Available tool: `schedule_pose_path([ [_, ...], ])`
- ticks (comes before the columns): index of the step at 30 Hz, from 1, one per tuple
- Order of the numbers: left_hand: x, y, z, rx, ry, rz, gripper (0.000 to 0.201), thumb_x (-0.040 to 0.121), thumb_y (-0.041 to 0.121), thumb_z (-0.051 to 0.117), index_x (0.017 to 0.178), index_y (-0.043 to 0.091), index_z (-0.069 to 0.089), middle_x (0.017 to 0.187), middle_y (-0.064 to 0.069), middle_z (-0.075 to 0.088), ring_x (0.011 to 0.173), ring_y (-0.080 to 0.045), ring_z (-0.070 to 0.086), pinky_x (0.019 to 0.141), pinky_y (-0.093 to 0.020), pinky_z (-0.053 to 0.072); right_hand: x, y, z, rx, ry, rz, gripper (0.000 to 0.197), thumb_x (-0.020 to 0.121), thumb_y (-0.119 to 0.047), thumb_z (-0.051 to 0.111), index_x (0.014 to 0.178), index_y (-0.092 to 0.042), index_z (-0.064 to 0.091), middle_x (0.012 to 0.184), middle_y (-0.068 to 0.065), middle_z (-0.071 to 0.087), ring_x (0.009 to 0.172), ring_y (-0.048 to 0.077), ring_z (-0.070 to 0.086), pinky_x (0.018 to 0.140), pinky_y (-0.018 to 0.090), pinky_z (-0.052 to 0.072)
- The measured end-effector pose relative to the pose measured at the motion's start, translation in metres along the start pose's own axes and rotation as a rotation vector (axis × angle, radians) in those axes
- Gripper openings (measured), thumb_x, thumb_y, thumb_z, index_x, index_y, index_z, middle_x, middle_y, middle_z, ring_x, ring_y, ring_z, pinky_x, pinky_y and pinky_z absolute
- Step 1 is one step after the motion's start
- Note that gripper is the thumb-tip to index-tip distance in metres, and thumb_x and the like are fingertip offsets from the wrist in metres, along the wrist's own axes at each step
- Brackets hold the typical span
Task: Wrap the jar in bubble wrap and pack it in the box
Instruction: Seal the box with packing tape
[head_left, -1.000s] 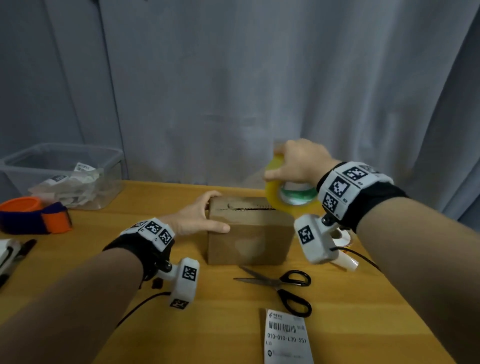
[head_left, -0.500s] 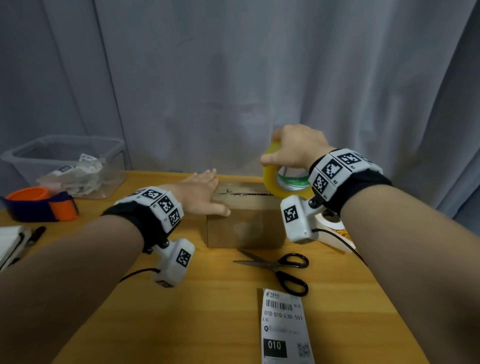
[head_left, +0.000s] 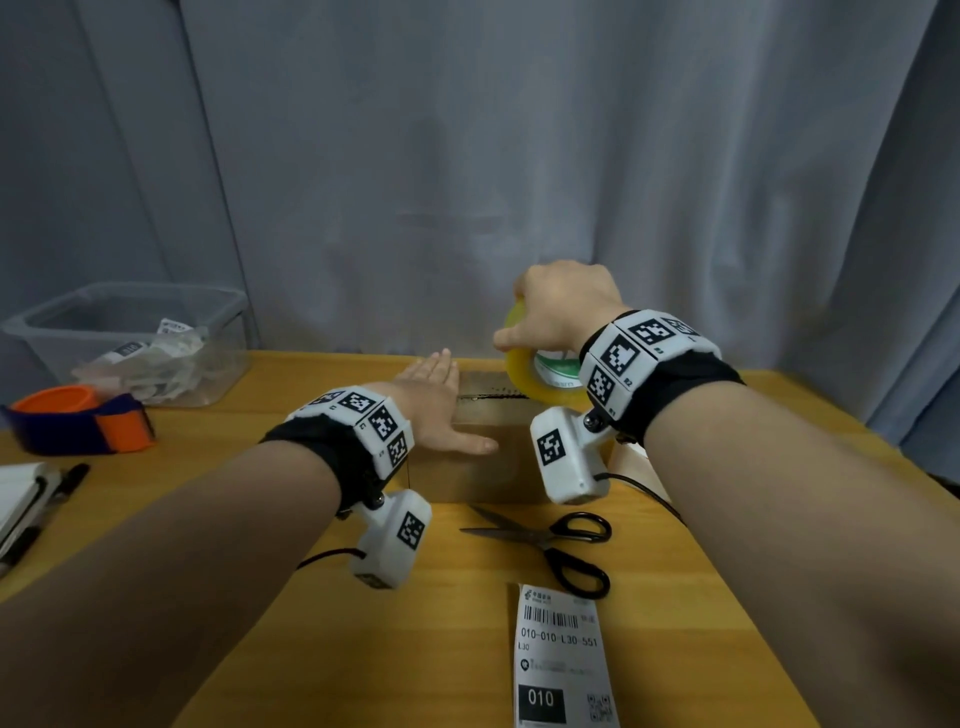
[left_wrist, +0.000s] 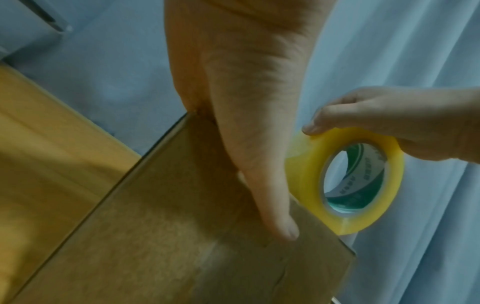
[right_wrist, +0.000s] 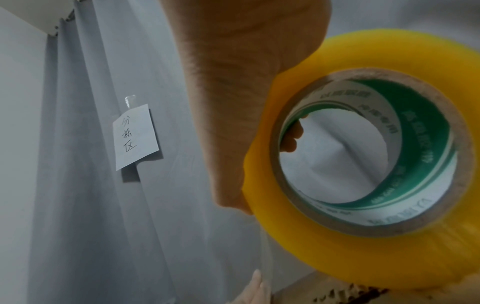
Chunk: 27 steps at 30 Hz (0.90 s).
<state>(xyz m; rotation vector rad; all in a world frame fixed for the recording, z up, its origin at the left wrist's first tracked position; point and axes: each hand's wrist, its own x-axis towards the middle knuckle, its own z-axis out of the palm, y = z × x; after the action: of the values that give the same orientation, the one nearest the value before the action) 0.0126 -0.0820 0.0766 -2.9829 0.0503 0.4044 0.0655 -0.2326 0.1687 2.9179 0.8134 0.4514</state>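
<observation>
A closed brown cardboard box (head_left: 483, 462) (left_wrist: 182, 236) stands on the wooden table (head_left: 311, 649). My left hand (head_left: 441, 410) lies flat on its top at the left end, fingers straight, the thumb (left_wrist: 275, 211) pressed along the front edge. Over the right end of the box top my right hand (head_left: 558, 312) grips a roll of yellowish clear tape (head_left: 540, 371) (left_wrist: 345, 179) (right_wrist: 363, 160), held upright with its rim touching the top. A thin strip of tape runs down from the roll in the right wrist view. The jar and bubble wrap are out of sight.
Black-handled scissors (head_left: 561, 540) lie in front of the box, and a shipping label (head_left: 563, 660) lies nearer me. A clear plastic bin (head_left: 130, 343) with papers, an orange and purple strap (head_left: 83, 423) and a pen sit at the left. Grey curtain (head_left: 467, 156) behind.
My left hand slid from gripping the box's left end up onto its top, fingers flattened. My right hand keeps the tape roll at the right end of the box top.
</observation>
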Motion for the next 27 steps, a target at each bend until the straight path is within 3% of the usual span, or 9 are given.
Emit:
schedule_pose_path([
  [3, 0.002, 0.001, 0.000, -0.054, 0.022, 0.002, 0.120, 0.072, 0.084, 0.036, 0.148, 0.003, -0.010, 0.157, -0.017, -0.013, 0.147, -0.031, -0.002, 0.120, -0.040, 0.007, 0.001, 0.000, -0.001, -0.008, -0.011, 0.006, 0.044, 0.071, -0.061, 0.060, 0.089, -0.021, 0.062, 0.083, 0.002, 0.058, 0.088, 0.027, 0.056, 0.071, 0.033, 0.035],
  [6, 0.008, 0.008, 0.000, -0.077, 0.033, -0.034, 0.123, 0.064, 0.090, 0.034, 0.150, 0.014, -0.007, 0.159, -0.013, 0.003, 0.145, -0.032, 0.008, 0.116, -0.044, 0.014, 0.001, -0.005, -0.001, -0.024, -0.020, -0.007, 0.044, 0.076, -0.062, 0.053, 0.088, -0.020, 0.059, 0.081, 0.002, 0.055, 0.086, 0.028, 0.054, 0.072, 0.033, 0.034],
  [10, 0.011, 0.011, 0.005, -0.100, 0.104, -0.038, 0.120, 0.060, 0.092, 0.037, 0.151, 0.021, 0.002, 0.150, -0.012, 0.025, 0.138, -0.032, 0.022, 0.111, -0.043, 0.022, 0.003, -0.006, -0.005, 0.119, -0.016, -0.013, 0.042, 0.085, -0.049, 0.049, 0.107, -0.014, 0.059, 0.106, 0.008, 0.062, 0.100, 0.030, 0.056, 0.078, 0.035, 0.041],
  [13, 0.008, 0.004, 0.009, -0.086, 0.207, 0.006, 0.113, 0.064, 0.089, 0.038, 0.148, 0.017, 0.017, 0.143, -0.012, 0.036, 0.133, -0.031, 0.032, 0.110, -0.042, 0.028, 0.001, 0.010, -0.007, 0.198, 0.003, 0.060, 0.041, 0.083, -0.052, 0.053, 0.093, -0.012, 0.059, 0.104, 0.009, 0.063, 0.090, 0.030, 0.055, 0.071, 0.031, 0.041],
  [16, 0.004, -0.007, 0.011, -0.050, 0.239, 0.040, 0.111, 0.066, 0.088, 0.038, 0.148, 0.016, 0.019, 0.145, -0.012, 0.036, 0.134, -0.030, 0.031, 0.112, -0.041, 0.025, -0.004, 0.023, -0.002, 0.328, 0.005, 0.133, 0.055, 0.076, -0.069, 0.053, 0.093, -0.017, 0.060, 0.094, 0.005, 0.059, 0.096, 0.029, 0.056, 0.074, 0.033, 0.041],
  [18, 0.001, -0.015, 0.012, -0.043, 0.244, 0.050, 0.112, 0.064, 0.089, 0.037, 0.148, 0.017, 0.019, 0.145, -0.011, 0.036, 0.135, -0.029, 0.030, 0.111, -0.040, 0.022, -0.004, 0.019, 0.001, 0.447, 0.017, 0.142, 0.052, 0.073, -0.069, 0.058, 0.079, -0.016, 0.055, 0.083, 0.004, 0.058, 0.088, 0.029, 0.057, 0.069, 0.032, 0.040],
  [20, -0.001, -0.022, 0.014, -0.044, 0.235, 0.046, 0.126, 0.051, 0.098, 0.024, 0.148, 0.018, 0.019, 0.146, -0.009, 0.034, 0.135, -0.028, 0.029, 0.110, -0.041, 0.021, -0.002, 0.010, 0.001, 0.491, 0.027, 0.142, 0.050, 0.073, -0.066, 0.061, 0.068, -0.017, 0.050, 0.073, 0.002, 0.055, 0.081, 0.029, 0.057, 0.064, 0.031, 0.038],
  [23, -0.001, -0.028, 0.016, -0.018, 0.223, 0.015, 0.139, 0.037, 0.101, 0.006, 0.148, 0.018, 0.016, 0.150, -0.008, 0.030, 0.138, -0.027, 0.026, 0.111, -0.042, 0.018, -0.001, 0.003, -0.004, 0.428, 0.017, 0.136, 0.045, 0.074, -0.060, 0.061, 0.072, -0.016, 0.053, 0.078, 0.004, 0.058, 0.078, 0.029, 0.055, 0.064, 0.031, 0.039],
  [27, 0.001, -0.028, 0.018, -0.025, 0.227, -0.019, 0.116, 0.062, 0.092, 0.031, 0.149, 0.017, 0.013, 0.153, -0.008, 0.025, 0.141, -0.027, 0.023, 0.113, -0.043, 0.015, -0.002, 0.014, -0.013, 0.169, -0.016, 0.097, 0.046, 0.077, -0.059, 0.059, 0.089, -0.014, 0.059, 0.086, 0.005, 0.058, 0.082, 0.028, 0.053, 0.068, 0.031, 0.038],
])
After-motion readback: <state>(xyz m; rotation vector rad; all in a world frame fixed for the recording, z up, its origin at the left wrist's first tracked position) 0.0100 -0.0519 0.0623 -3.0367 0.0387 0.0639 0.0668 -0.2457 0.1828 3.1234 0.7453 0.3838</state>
